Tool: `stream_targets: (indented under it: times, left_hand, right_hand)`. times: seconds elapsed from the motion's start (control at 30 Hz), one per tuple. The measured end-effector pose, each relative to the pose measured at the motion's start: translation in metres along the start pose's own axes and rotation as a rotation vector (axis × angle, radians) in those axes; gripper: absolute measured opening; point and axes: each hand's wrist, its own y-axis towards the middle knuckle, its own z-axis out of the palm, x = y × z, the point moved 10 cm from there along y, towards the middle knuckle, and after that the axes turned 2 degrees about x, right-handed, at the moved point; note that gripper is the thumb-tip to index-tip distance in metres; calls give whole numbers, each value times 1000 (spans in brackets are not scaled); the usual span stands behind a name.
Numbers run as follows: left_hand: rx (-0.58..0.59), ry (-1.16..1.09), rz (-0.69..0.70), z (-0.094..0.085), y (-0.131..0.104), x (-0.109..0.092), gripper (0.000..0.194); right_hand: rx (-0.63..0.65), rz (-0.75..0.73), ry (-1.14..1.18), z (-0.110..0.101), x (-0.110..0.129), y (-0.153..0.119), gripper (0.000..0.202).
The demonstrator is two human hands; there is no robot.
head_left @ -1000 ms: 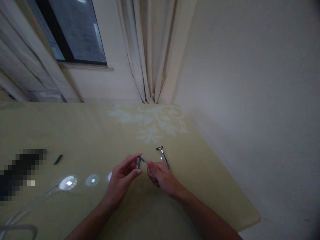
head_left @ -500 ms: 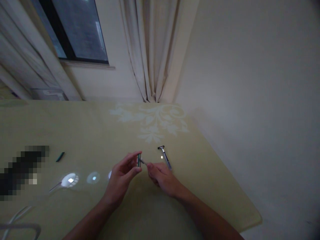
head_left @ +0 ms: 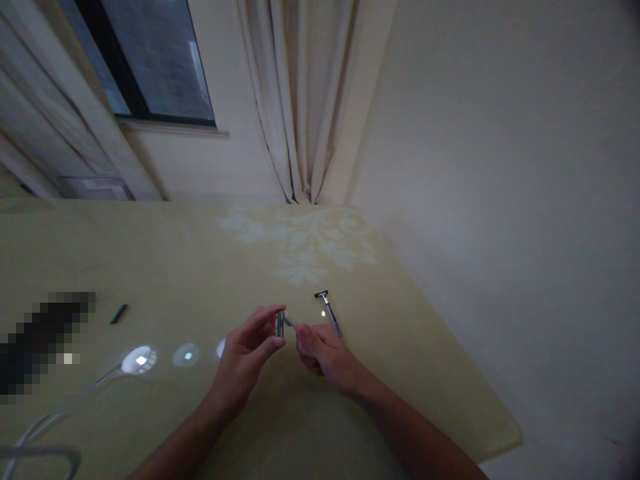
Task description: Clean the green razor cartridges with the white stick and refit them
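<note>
My left hand (head_left: 246, 350) pinches a small dark green razor cartridge (head_left: 280, 323) by its two ends, between thumb and fingers, and holds it upright. From the right, my right hand (head_left: 325, 350) grips a thin handle (head_left: 291, 323) whose tip meets or nearly meets the cartridge; whether they are joined I cannot tell. Most of that handle is hidden in the fingers. Just behind my right hand a complete razor (head_left: 331, 313) lies on the table, its head pointing away. Another dark green piece (head_left: 119, 314) lies at the left.
The yellowish table (head_left: 425, 373) has a pale floral pattern and bright light reflections. A blurred-out dark object (head_left: 45, 340) lies at the left, with pale cables (head_left: 40, 453) at the lower left. Beyond the table are curtains (head_left: 305, 100), a window and a wall.
The cartridge and my left fingertips have shifted very slightly to the right. Both hands keep their grips. The razor on the table lies as before.
</note>
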Motion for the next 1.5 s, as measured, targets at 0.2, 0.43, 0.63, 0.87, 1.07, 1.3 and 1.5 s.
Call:
stream_targets:
  times: [0.2,0.43,0.63,0.87,1.07,1.3,1.5]
  left_hand:
    - [-32,1,-15,-4,-1,2,45]
    - [-24,14,3,-4,0,1,44]
    - [-41,4,-8,-5,0,2,43]
    - [-64,-2,-18,-8,-1,4,45]
    - [-40,3,1,-6,1,2,42]
    - [-49,7,26,-10,-2,0,43]
    - [-14,57,82,-5,-2,-7,41]
  right_hand:
    - [-79,9,-83,-6,2,0,71]
    - [41,43,73,10,0,0,70]
    - [-54,73,96,-3,-5,2,71]
    - [39,32,56,10,0,1,70]
    - [7,61,160,7,0,1,72]
    - [12,136,228,7,-11,2,72]
    - [77,124,251,14,-8,1,72]
